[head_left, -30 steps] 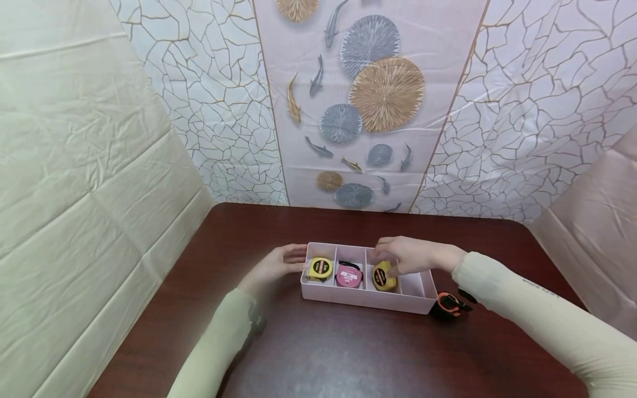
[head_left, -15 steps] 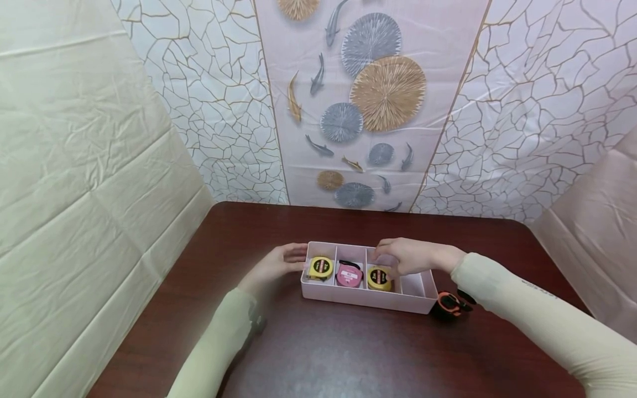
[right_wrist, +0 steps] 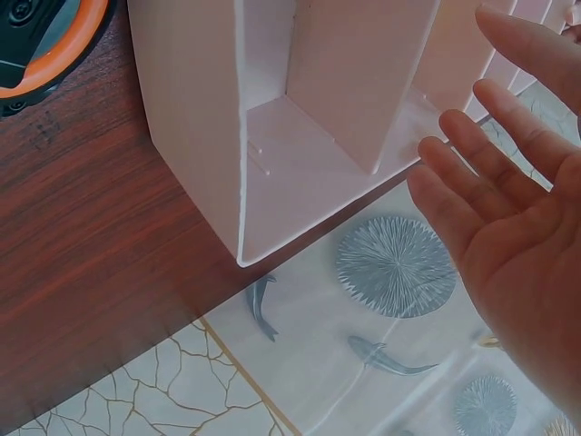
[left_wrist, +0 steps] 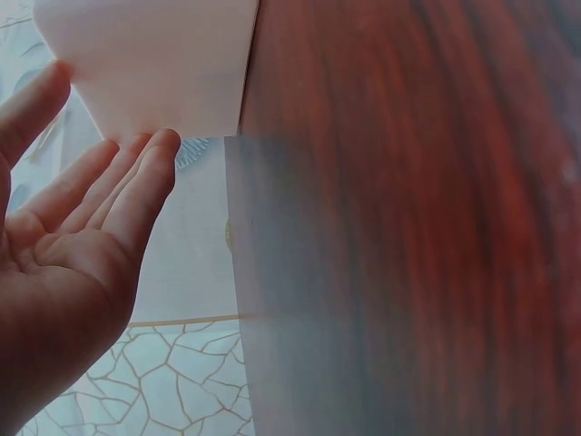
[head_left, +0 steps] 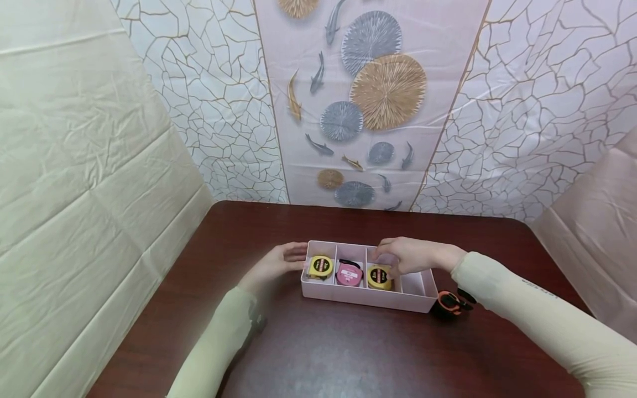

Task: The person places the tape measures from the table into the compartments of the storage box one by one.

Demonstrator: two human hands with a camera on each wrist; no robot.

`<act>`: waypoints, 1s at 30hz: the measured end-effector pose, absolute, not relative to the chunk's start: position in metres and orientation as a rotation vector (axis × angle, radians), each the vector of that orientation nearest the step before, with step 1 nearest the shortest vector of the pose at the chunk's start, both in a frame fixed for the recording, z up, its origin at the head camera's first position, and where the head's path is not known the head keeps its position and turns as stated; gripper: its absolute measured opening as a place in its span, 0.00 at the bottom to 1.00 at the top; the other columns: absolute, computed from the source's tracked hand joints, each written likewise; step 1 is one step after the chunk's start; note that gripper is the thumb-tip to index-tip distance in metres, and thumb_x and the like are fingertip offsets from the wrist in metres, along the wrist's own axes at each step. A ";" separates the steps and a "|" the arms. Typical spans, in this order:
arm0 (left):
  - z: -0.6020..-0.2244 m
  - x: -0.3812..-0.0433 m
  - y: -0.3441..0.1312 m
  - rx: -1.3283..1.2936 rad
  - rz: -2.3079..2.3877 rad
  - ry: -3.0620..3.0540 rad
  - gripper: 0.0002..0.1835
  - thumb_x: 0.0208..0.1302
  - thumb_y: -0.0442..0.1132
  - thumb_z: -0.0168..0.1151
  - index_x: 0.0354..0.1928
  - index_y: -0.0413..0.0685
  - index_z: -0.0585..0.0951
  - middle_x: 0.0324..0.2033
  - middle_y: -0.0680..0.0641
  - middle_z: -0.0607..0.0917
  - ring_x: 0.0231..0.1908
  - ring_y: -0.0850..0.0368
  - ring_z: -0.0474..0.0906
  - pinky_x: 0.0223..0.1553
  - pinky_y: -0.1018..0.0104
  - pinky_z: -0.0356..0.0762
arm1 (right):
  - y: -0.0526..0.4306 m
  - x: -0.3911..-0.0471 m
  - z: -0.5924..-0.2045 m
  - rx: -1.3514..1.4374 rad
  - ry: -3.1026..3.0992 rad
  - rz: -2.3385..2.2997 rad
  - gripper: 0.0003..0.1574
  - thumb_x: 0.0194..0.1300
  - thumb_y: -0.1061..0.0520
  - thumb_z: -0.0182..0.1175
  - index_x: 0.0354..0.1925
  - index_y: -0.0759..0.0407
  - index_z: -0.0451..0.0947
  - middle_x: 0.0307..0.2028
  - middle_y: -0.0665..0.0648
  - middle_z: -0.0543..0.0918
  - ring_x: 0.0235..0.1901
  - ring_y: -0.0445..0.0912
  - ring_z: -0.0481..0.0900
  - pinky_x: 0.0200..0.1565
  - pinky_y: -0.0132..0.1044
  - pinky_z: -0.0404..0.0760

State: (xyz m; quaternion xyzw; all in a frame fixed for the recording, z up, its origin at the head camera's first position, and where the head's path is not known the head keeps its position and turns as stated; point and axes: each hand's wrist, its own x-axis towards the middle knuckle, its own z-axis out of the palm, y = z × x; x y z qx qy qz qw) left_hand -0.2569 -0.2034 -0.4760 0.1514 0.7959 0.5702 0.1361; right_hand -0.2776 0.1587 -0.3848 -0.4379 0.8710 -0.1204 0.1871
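Observation:
A pink-white divided box (head_left: 368,297) stands on the table. Its leftmost compartment holds a yellow tape measure (head_left: 320,267), the second a pink tape measure (head_left: 349,274) with a black strap. In the third lies another yellow tape measure (head_left: 379,278), face up and partly behind my right thumb. My right hand (head_left: 412,255) hangs over that compartment, fingers loosely extended and gripping nothing; whether the thumb touches the tape measure I cannot tell. At the box's left end, my left hand (head_left: 271,266) rests its fairly straight fingers against the end wall (left_wrist: 154,73).
A black and orange tape measure (head_left: 449,303) lies on the dark wooden table (head_left: 318,348), just off the box's right end. The rightmost compartment (head_left: 412,284) shows only its bare floor. A patterned cloth (head_left: 383,94) hangs behind the table's far edge.
The yellow tape measure in the third compartment, tilted under my right fingers a second ago, now lies flat and slightly further left. My right fingers no longer grip it. The left hand stays put.

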 end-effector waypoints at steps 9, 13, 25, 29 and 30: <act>-0.475 -0.256 -0.202 0.423 1.650 2.314 0.31 0.67 0.38 0.69 0.70 0.40 0.71 0.65 0.40 0.76 0.63 0.43 0.75 0.63 0.52 0.75 | 0.163 -0.275 -0.379 -1.217 2.470 -0.373 0.28 0.58 0.63 0.69 0.59 0.59 0.79 0.56 0.55 0.79 0.48 0.52 0.81 0.49 0.45 0.82; -0.475 -0.256 -0.201 0.422 1.652 2.312 0.32 0.67 0.37 0.68 0.70 0.39 0.70 0.66 0.40 0.75 0.64 0.44 0.75 0.63 0.54 0.75 | 0.168 -0.274 -0.376 -1.231 2.520 -0.377 0.28 0.59 0.61 0.70 0.58 0.59 0.79 0.56 0.55 0.79 0.51 0.53 0.80 0.52 0.47 0.81; -0.476 -0.257 -0.202 0.433 1.660 2.307 0.32 0.67 0.37 0.68 0.70 0.39 0.70 0.66 0.40 0.75 0.64 0.43 0.75 0.63 0.54 0.75 | 0.182 -0.271 -0.375 -1.271 2.632 -0.427 0.24 0.65 0.59 0.66 0.59 0.59 0.79 0.56 0.54 0.80 0.59 0.54 0.77 0.58 0.54 0.78; -0.476 -0.256 -0.201 0.418 1.663 2.306 0.32 0.67 0.37 0.68 0.70 0.39 0.69 0.66 0.40 0.75 0.63 0.44 0.75 0.63 0.55 0.75 | 0.185 -0.269 -0.376 -1.262 2.658 -0.448 0.23 0.66 0.58 0.65 0.59 0.59 0.79 0.56 0.53 0.80 0.59 0.53 0.77 0.59 0.54 0.78; -0.476 -0.256 -0.201 0.414 1.674 2.294 0.31 0.67 0.36 0.68 0.70 0.39 0.69 0.66 0.40 0.75 0.63 0.44 0.75 0.63 0.55 0.75 | 0.186 -0.268 -0.376 -1.257 2.664 -0.454 0.24 0.66 0.57 0.66 0.59 0.59 0.79 0.56 0.53 0.80 0.59 0.53 0.77 0.59 0.53 0.78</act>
